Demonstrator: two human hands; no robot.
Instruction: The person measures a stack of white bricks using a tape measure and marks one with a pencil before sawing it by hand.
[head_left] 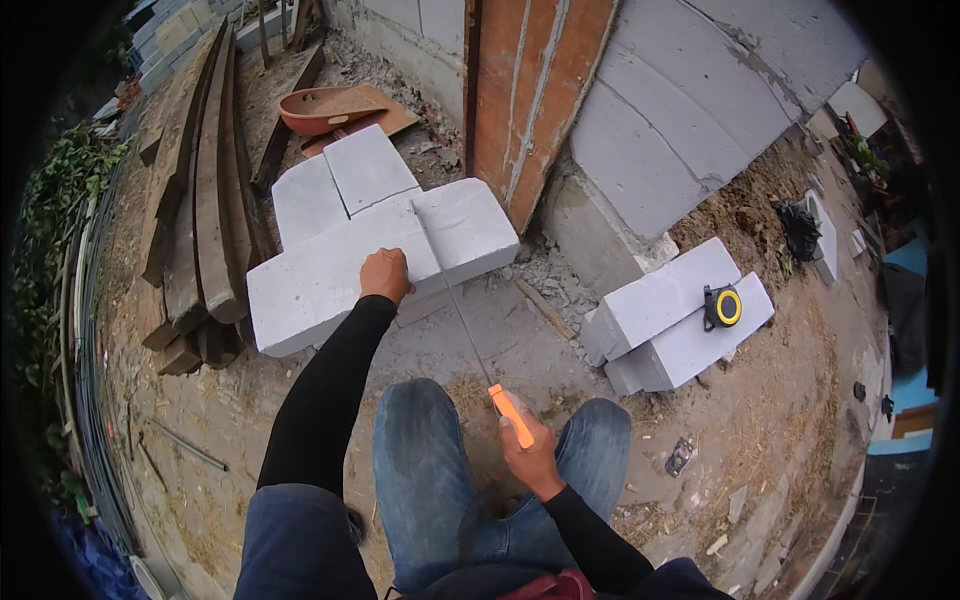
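Observation:
My right hand (532, 455) is wrapped round the orange handle of a handsaw (462, 315), low between my knees. Its long, thin blade slants up and away to a long white lightweight concrete block (325, 272), where it lies in a cut across the block toward the right end. On top of that block, left of the blade, my left hand (386, 276) rests as a closed fist, with nothing visible in it. Two more white blocks (365, 168) lie against the far side of the long one. What supports the long block is mostly hidden.
Dark timber beams (212, 215) are stacked at the left. An orange-brown basin (325, 108) sits beyond the blocks. On the right, a black and yellow tape measure (722, 306) lies on two white blocks (660, 300). A wooden board (530, 90) leans by the block wall (690, 90).

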